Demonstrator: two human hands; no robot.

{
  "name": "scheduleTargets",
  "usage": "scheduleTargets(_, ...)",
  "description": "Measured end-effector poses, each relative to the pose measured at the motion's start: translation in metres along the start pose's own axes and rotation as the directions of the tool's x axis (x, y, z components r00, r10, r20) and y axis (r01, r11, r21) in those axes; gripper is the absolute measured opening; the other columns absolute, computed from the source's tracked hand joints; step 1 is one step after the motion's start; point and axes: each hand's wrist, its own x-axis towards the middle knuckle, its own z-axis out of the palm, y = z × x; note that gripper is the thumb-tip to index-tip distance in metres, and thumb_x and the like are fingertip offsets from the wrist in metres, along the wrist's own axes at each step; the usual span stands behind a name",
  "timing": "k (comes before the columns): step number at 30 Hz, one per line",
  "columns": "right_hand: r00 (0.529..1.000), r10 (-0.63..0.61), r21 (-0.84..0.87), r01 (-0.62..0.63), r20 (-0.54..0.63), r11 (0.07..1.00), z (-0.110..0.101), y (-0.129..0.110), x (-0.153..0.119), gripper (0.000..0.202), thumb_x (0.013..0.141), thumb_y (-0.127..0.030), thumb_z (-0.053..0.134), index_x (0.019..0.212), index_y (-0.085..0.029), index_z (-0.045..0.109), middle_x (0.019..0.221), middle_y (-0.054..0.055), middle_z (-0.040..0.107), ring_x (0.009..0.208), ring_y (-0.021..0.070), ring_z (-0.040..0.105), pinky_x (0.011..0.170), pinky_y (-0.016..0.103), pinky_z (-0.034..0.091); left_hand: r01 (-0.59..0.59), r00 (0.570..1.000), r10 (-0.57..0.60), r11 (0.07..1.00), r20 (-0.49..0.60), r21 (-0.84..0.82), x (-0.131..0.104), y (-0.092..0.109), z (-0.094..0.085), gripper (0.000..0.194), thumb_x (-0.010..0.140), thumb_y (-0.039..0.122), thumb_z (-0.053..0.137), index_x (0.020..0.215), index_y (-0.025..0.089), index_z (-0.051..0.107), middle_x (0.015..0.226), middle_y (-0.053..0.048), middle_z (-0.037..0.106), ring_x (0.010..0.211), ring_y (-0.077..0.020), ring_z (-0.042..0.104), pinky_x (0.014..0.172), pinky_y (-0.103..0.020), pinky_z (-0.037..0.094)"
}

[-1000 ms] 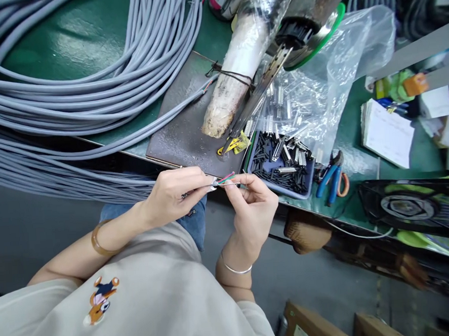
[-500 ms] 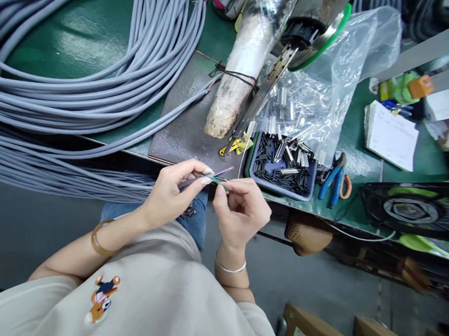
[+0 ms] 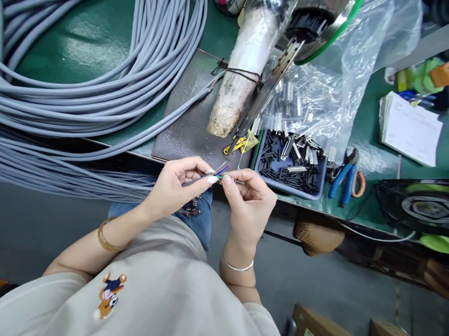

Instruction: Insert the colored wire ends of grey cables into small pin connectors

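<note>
My left hand pinches a grey cable near its stripped end, just off the bench's front edge. Thin coloured wires, blue, red and green among them, fan out past the thumb. Close against it, my right hand has thumb and forefinger pressed together on one of these wires; its tip is hidden by the fingers. Behind the hands, a grey cable with a stripped end lies on a dark board.
Big coils of grey cable fill the left. A blue tray of connectors and black sleeves stands right of the hands, beside blue-handled pliers. A plastic-wrapped tube and metal strip jut over the board.
My right thumb and fingers have straightened from a curl and turned along the wires, close to the left fingertips. The whole view has shifted slightly.
</note>
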Motion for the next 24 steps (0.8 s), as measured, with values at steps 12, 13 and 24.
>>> scheduleTargets(12, 0.999, 0.038, 0.008, -0.038, 0.005, 0.999, -0.006, -0.001, 0.001, 0.013, 0.085, -0.031, 0.074, 0.079, -0.02, 0.072, 0.063, -0.006, 0.049, 0.051, 0.0052, 0.032, 0.048, 0.023, 0.023, -0.133, 0.991, 0.131, 0.97, 0.021, 0.205, 0.0, -0.004, -0.001, 0.013, 0.084, 0.025, 0.075, 0.083, 0.012, 0.075, 0.077, -0.005, 0.073, 0.07, -0.0115, 0.064, 0.067, -0.021, 0.054)
scheduleTargets(13, 0.999, 0.035, 0.013, -0.035, 0.008, 0.999, -0.007, -0.001, 0.001, 0.012, 0.085, -0.031, 0.074, 0.079, -0.02, 0.072, 0.064, -0.006, 0.05, 0.051, 0.0049, 0.031, 0.048, 0.023, 0.023, -0.14, 0.99, 0.139, 0.965, 0.023, 0.221, -0.001, -0.004, -0.001, 0.013, 0.085, 0.025, 0.075, 0.083, 0.012, 0.075, 0.078, -0.005, 0.073, 0.07, -0.0116, 0.064, 0.067, -0.021, 0.054)
scheduleTargets(24, 1.0, 0.014, -0.05, -0.013, 0.024, 0.999, -0.011, 0.0, 0.001, 0.017, 0.086, -0.033, 0.074, 0.079, -0.018, 0.072, 0.067, -0.004, 0.056, 0.052, 0.005, 0.032, 0.048, 0.024, 0.024, -0.17, 0.985, 0.174, 0.955, 0.003, 0.242, -0.002, -0.006, 0.0, 0.011, 0.085, 0.022, 0.073, 0.085, 0.011, 0.075, 0.081, -0.006, 0.074, 0.075, -0.0128, 0.068, 0.071, -0.021, 0.056)
